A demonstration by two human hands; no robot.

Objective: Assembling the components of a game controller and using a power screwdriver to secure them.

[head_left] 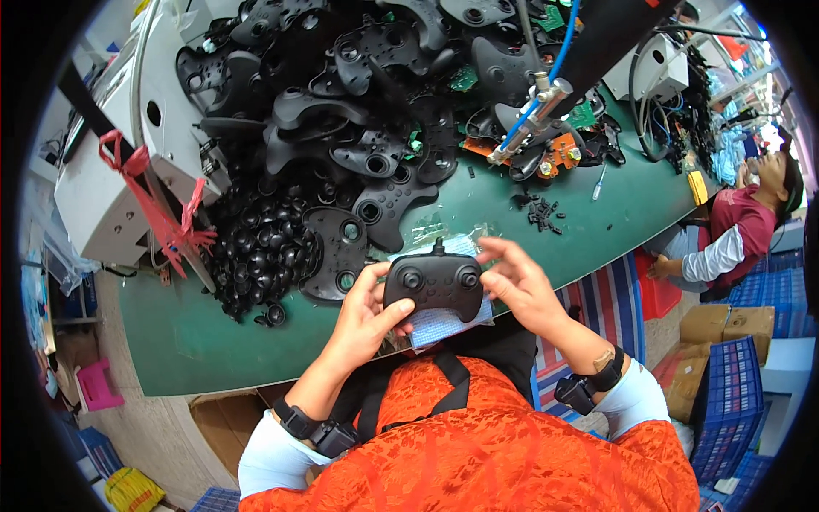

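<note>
A black game controller point(439, 286) with two thumbsticks is held level over the table's near edge. My left hand point(367, 311) is closed around its left side, thumb on the front face. At its right end hovers my right hand point(519, 290), fingers spread; whether the thumb touches the casing I cannot tell. Beneath the controller lies a light blue and white patterned sheet point(435, 331) with clear plastic around it. Just beyond my left hand lies a black controller shell point(335, 252), beside a pile of small round black caps point(256, 243).
More controller shells point(294, 141) heap at the back of the green table point(213, 354). A metal tool with a blue hose point(533, 115) hangs over orange boards point(559, 156). Small black parts point(539, 212) and a screwdriver point(599, 183) lie right. Another person point(742, 226) sits far right.
</note>
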